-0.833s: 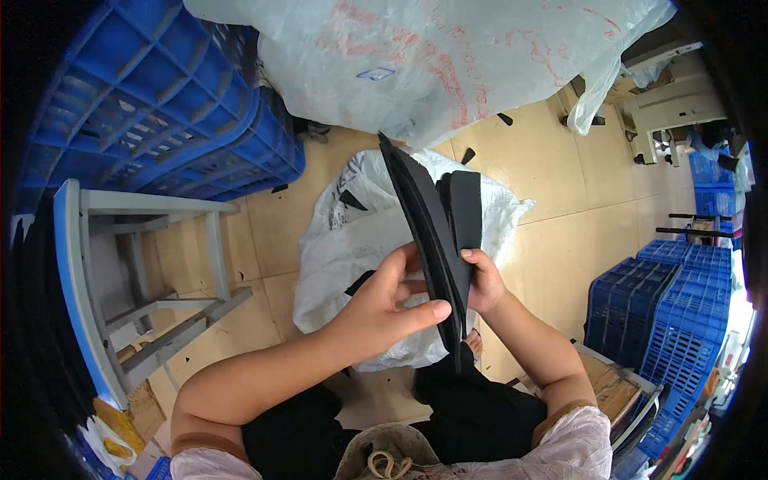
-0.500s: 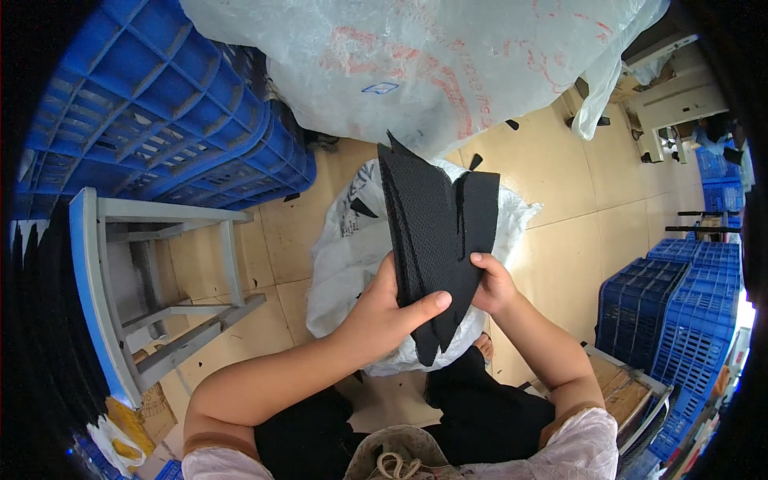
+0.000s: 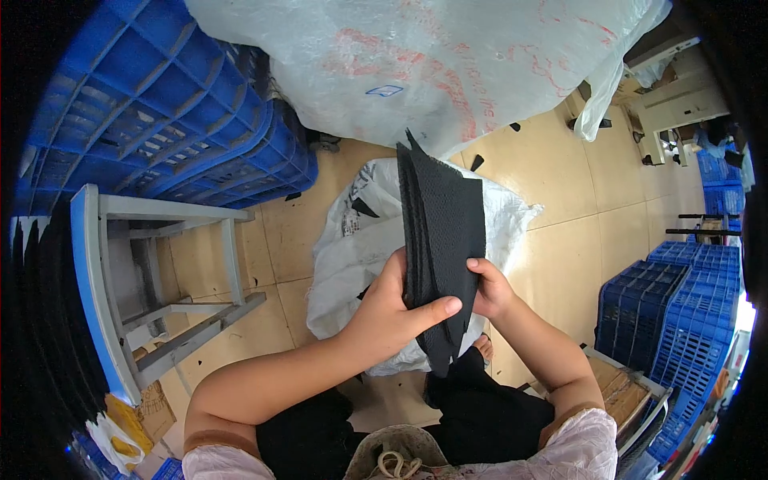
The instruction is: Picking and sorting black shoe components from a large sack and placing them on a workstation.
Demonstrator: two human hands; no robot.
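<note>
Between my two hands is a stack of black mesh fabric pieces, long and pointed at both ends, held upright above my knees. My left hand wraps the stack's left edge, its thumb lying across the front face. On the other side my right hand pinches the right edge, thumb in front and the other fingers hidden behind the fabric. Below the stack, a white woven sack is spread on the floor, with a small black scrap on it.
A large clear plastic bag with red print bulges at the far side. Blue crates stand at far left, beside a grey metal stool frame. More blue crates are stacked at right. Black scraps lie on the tiled floor.
The right-hand part of the stack has moved left against the rest, so the gap between the pieces has closed. Both hands keep their hold, with the left shifted slightly right.
</note>
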